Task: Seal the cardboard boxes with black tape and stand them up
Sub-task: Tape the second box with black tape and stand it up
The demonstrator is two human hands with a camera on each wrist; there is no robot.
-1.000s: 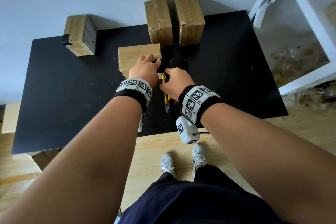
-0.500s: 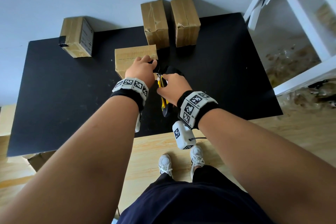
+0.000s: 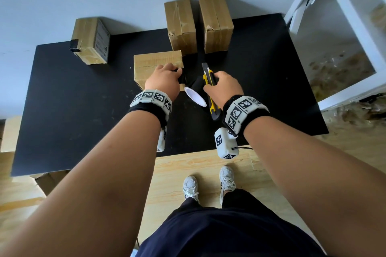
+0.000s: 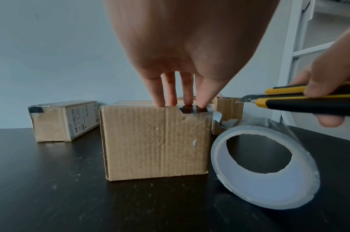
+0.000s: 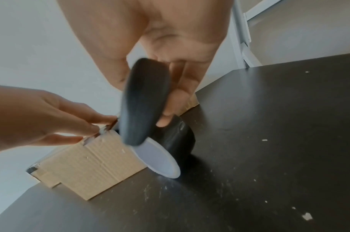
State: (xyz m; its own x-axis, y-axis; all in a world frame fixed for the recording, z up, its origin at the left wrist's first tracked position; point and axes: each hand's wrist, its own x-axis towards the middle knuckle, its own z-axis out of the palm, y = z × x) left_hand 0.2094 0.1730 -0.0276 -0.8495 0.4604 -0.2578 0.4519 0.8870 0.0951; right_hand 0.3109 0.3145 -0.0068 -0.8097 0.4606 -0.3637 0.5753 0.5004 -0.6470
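A cardboard box [image 3: 156,64] [image 4: 156,141] [image 5: 94,164] lies on the black table [image 3: 73,121]. My left hand [image 3: 173,70] [image 4: 178,102] presses straight fingers onto black tape at the box's top right edge. A strip of tape [image 4: 219,119] hangs off that corner toward the black tape roll [image 3: 195,89] [image 4: 265,164] [image 5: 176,139], which lies tilted on the table beside the box. My right hand [image 3: 217,83] grips a yellow and black utility knife [image 3: 208,77] [image 4: 289,100] [image 5: 144,102] above the roll, blade out and pointing away from me.
Two boxes [image 3: 181,25] [image 3: 217,23] stand at the table's back edge. Another box [image 3: 92,39] [image 4: 65,119] with black tape on its corner lies at the back left. A white shelf frame [image 3: 344,6] is close on the right. More cardboard [image 3: 10,131] sits on the floor at left.
My right hand has drawn the knife away from the tape at the box, to the right. The roll now lies on the table with its white core showing. My left hand stays on the box.
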